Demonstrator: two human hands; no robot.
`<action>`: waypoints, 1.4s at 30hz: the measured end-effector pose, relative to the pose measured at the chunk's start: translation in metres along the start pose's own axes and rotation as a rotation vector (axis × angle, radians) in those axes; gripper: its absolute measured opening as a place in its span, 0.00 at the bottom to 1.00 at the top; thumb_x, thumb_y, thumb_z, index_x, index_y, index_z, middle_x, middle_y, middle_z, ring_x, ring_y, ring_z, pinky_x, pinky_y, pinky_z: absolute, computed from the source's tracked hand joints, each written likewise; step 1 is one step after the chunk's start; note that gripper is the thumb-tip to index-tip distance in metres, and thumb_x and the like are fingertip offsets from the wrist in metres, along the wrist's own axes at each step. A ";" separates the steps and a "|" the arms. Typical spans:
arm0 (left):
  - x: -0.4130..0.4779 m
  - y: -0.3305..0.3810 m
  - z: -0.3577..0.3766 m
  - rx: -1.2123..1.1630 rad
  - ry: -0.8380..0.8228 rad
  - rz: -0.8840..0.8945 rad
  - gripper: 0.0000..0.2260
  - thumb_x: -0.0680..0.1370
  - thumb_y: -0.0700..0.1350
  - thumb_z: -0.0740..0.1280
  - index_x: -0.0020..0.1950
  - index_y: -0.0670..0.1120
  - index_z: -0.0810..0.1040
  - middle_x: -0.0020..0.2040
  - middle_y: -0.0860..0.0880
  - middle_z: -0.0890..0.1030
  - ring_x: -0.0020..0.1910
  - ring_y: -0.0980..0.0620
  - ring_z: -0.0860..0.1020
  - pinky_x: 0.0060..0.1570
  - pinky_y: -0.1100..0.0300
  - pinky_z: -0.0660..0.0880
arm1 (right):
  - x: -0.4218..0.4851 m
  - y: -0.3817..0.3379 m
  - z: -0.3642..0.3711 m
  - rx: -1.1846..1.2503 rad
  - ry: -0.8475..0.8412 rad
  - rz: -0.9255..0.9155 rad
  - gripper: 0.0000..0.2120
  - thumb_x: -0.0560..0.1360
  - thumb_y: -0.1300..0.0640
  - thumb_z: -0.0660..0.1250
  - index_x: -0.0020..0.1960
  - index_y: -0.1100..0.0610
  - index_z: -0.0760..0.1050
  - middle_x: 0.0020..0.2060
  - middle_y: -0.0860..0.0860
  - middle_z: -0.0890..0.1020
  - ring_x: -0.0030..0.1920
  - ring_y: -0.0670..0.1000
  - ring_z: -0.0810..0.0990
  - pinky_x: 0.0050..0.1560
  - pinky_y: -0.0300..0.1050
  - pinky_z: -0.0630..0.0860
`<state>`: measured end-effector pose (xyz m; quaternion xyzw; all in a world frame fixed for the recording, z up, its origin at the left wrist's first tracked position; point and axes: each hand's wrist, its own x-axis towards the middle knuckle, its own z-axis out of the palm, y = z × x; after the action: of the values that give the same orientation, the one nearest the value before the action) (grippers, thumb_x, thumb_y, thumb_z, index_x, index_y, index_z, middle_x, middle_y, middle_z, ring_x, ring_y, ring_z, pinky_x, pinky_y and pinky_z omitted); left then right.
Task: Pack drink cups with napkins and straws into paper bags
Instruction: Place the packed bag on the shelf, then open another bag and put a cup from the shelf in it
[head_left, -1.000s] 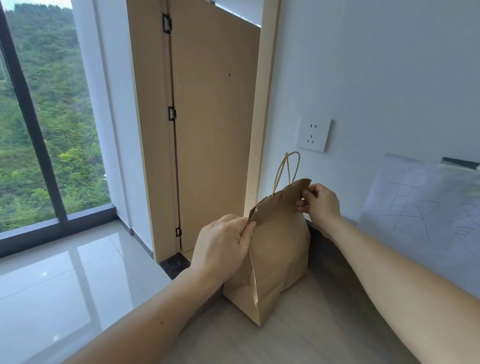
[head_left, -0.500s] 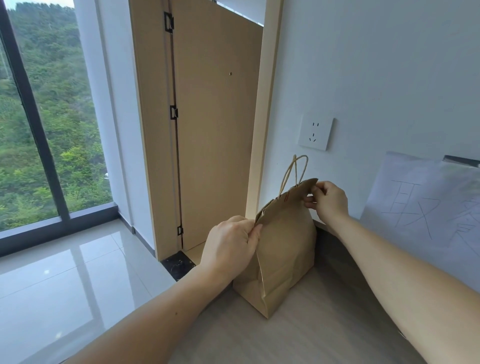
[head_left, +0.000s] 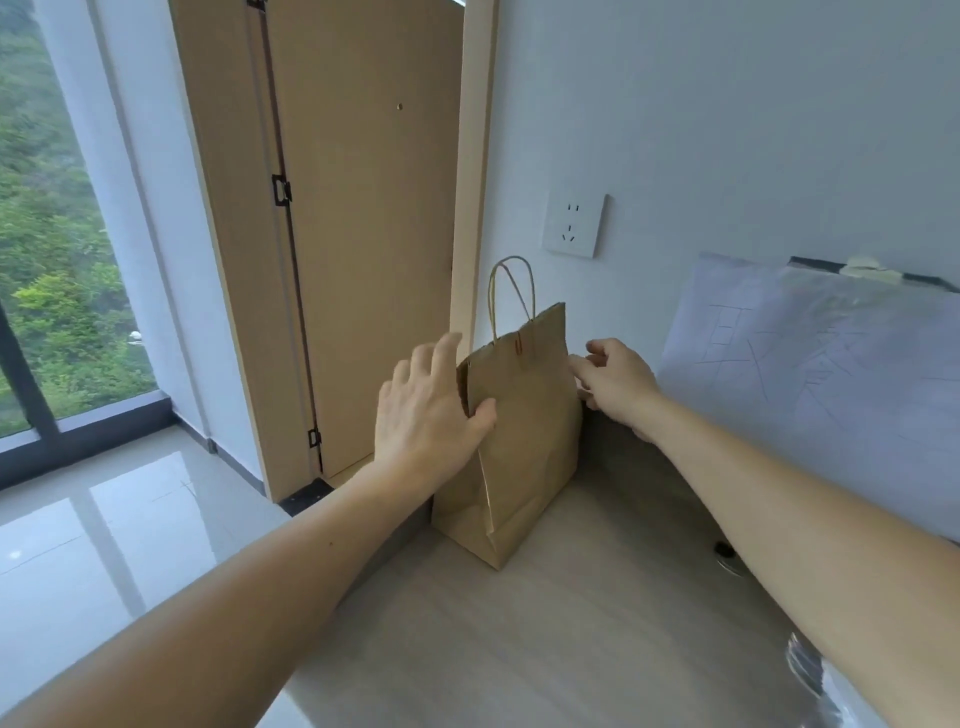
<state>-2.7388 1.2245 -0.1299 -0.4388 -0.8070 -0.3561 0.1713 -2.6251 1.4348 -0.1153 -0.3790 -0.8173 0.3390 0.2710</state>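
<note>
Plainly, left hand (head_left: 426, 410) spreads wide on the paper bag (head_left: 524, 431), contents hidden; right hand (head_left: 618, 384) touches it, grip unclear.

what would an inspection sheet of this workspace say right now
surface: pale wood-grain table
job's things: brown paper bag upright near the table's far corner, top closed flat; cups, napkins, straws not seen
clutter: white sheet with pen strokes leaning on the wall; small dark item by the right forearm, unclear
hands: left hand open, thumb on the bag's front; right hand at the bag's right edge, fingers curled, grip unclear
cables: nothing seen
surroundings: wall socket, wooden door, window, glossy tiled floor
</note>
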 end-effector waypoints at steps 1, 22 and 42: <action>0.001 0.004 -0.003 0.037 0.058 0.054 0.35 0.74 0.57 0.69 0.76 0.53 0.55 0.71 0.49 0.65 0.68 0.45 0.63 0.65 0.49 0.63 | -0.011 0.000 -0.008 -0.091 -0.047 -0.017 0.30 0.79 0.42 0.62 0.76 0.56 0.62 0.71 0.53 0.71 0.68 0.56 0.73 0.68 0.53 0.70; -0.133 0.333 -0.023 0.045 -0.390 0.623 0.33 0.75 0.60 0.66 0.76 0.50 0.63 0.76 0.46 0.63 0.74 0.43 0.59 0.70 0.44 0.58 | -0.352 0.044 -0.316 -0.831 -0.034 0.127 0.28 0.78 0.38 0.63 0.71 0.53 0.70 0.70 0.51 0.73 0.68 0.54 0.72 0.66 0.48 0.69; -0.370 0.674 0.049 0.013 -0.788 0.977 0.29 0.75 0.60 0.65 0.74 0.50 0.66 0.71 0.47 0.69 0.69 0.41 0.65 0.60 0.46 0.66 | -0.676 0.241 -0.520 -0.606 0.186 0.653 0.22 0.80 0.42 0.62 0.66 0.56 0.75 0.66 0.51 0.77 0.63 0.53 0.76 0.61 0.48 0.73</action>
<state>-1.9716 1.2872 -0.0955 -0.8543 -0.5180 -0.0433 0.0065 -1.7732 1.1898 -0.1002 -0.7077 -0.6897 0.1169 0.0989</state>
